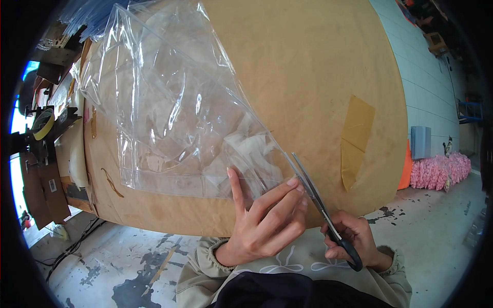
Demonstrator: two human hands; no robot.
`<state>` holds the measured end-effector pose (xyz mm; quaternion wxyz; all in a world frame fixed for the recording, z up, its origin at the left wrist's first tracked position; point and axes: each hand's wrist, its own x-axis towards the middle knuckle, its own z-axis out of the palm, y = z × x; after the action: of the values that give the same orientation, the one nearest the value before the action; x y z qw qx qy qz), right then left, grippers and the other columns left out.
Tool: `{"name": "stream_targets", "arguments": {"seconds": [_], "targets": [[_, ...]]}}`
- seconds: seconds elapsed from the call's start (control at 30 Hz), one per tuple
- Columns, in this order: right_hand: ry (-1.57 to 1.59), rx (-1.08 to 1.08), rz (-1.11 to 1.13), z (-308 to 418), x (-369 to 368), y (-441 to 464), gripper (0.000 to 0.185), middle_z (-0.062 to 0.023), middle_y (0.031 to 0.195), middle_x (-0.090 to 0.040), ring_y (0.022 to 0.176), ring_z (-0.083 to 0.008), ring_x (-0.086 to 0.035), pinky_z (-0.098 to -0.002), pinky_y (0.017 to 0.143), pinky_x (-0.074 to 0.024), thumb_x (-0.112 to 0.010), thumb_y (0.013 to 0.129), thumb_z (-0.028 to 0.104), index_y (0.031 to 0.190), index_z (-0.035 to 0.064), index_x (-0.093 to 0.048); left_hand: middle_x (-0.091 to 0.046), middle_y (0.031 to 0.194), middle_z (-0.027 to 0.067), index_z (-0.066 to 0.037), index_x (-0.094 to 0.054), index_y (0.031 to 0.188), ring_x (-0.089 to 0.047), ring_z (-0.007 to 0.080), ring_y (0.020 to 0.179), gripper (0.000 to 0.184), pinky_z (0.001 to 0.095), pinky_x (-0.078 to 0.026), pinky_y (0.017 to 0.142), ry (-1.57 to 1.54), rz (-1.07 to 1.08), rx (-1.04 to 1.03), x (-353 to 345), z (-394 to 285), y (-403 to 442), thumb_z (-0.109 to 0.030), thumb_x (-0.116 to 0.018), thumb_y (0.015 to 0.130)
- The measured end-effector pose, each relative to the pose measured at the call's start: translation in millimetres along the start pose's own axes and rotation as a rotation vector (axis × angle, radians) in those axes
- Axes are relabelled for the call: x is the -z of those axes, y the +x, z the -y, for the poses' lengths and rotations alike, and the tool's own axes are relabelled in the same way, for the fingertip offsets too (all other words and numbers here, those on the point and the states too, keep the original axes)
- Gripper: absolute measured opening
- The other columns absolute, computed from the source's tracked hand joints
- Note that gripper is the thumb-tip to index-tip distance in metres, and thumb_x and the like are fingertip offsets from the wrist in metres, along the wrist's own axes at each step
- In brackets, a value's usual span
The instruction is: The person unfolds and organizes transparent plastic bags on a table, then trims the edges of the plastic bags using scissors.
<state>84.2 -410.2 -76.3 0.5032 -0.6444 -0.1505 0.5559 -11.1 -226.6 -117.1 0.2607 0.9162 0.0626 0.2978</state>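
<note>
2 bare hands meet at the lower right of a clear plastic film (154, 97), which lies folded and wrinkled on a kraft-paper-covered worktop (303, 56), spread from the upper left down to the near edge. The left hand (267, 223) rests over the film's near corner: 1 finger is stretched out onto the surface, while others are gathered at the right edge and appear to be gripping it, though the underside of that hold is hidden. The right hand (352, 238) is closed around the black handles of a pair of scissors (319, 204). Their blades point up and away, along the film's right edge, just beside the left fingertips; whether plastic lies between the blades is too fine to tell.

The step in hand looks to be a cut, or lining one up, at that edge. As a judgement, the next move calls for the left fingers to hold the film taut and clear of the blades, with the scissors following the edge in small, straight bites. Slack film could fold or slip sideways between them. Crumpled white material (249, 143) shows through the plastic near the left hand; I cannot tell whether it is inside or beneath, so it deserves care.
</note>
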Motion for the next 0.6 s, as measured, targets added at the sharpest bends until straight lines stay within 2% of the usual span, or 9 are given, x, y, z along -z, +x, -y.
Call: {"name": "stream_targets", "arguments": {"seconds": [0.6], "targets": [[-0.024,0.015,-0.025,-3.3,-0.3,-2.1,0.046,0.0004,0.068,-0.05,0.059,-0.0036,-0.048,-0.0199,0.05,-0.0389,-0.082,0.069,0.023,0.098,0.0003,-0.055,-0.059,0.097,-0.0007,-0.013,-0.049,0.063,-0.06,0.014,0.098,0.023,0.0744,-0.019,0.099,0.011,0.02,0.005,0.8,0.0,-0.1,-0.004,-0.069,0.07]]}}
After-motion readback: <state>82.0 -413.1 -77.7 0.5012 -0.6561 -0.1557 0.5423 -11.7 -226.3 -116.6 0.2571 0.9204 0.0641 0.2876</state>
